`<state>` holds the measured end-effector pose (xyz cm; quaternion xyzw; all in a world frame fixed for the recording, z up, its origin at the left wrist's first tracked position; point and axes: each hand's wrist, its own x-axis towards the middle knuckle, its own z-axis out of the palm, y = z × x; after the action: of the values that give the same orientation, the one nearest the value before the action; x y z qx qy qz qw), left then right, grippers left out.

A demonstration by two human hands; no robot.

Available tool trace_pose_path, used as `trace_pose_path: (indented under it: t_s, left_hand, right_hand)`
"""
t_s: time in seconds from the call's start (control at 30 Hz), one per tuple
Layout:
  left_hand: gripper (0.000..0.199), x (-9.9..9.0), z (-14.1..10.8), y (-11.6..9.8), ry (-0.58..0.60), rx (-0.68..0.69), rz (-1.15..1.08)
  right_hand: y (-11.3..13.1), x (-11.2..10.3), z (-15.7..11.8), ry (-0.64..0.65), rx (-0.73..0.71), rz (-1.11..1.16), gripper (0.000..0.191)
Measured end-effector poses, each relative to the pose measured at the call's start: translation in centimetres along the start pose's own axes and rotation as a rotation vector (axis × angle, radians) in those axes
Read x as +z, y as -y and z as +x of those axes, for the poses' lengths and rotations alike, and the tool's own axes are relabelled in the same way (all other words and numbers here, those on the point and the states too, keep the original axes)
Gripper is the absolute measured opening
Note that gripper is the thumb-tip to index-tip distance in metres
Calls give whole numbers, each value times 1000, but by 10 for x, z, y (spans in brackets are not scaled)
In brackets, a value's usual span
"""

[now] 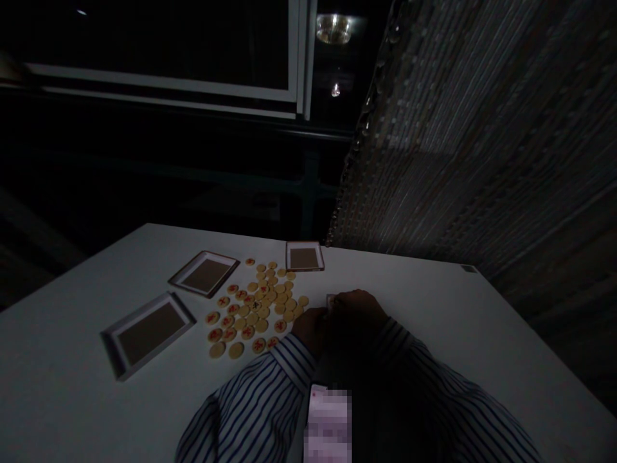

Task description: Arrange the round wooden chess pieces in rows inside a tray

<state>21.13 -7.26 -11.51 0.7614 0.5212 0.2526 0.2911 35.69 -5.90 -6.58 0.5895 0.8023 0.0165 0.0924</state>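
Observation:
My left hand (312, 329) and my right hand (360, 312) are close together over the white table (434, 308), right of the game pieces. Their fingers are curled in, and a small pale edge (330, 301) shows between them; the rest of what they hold is dark and hidden. Beside my left hand lie many round wooden Chinese chess pieces (263, 313), loosely spread. Some show red characters, one a dark character, and others are plain side up.
Three shallow open boxes or lids lie around the pieces: one at the back (304, 258), one at the left (205, 273), one nearer me (150, 333). A lit phone (328, 424) is below my wrists. A bead curtain (434, 148) hangs at the right; a window frame (168, 87) is beyond.

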Motion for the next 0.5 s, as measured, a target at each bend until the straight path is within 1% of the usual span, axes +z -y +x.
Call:
trace_pose_path:
  t_s: [0.13,0.37,0.5]
  left_hand:
    - [33,-1,1,-1,32,-6,22]
    - [32,-1,0,-1,12,16,-1]
    - [33,-2,0,-1,39,9,-20]
  right_hand:
    - [0,1,1,8,-13,-4,32]
    - [1,1,1,-2,-19,-5,32]
    - [2,-3,0,13,-34,-9,30]
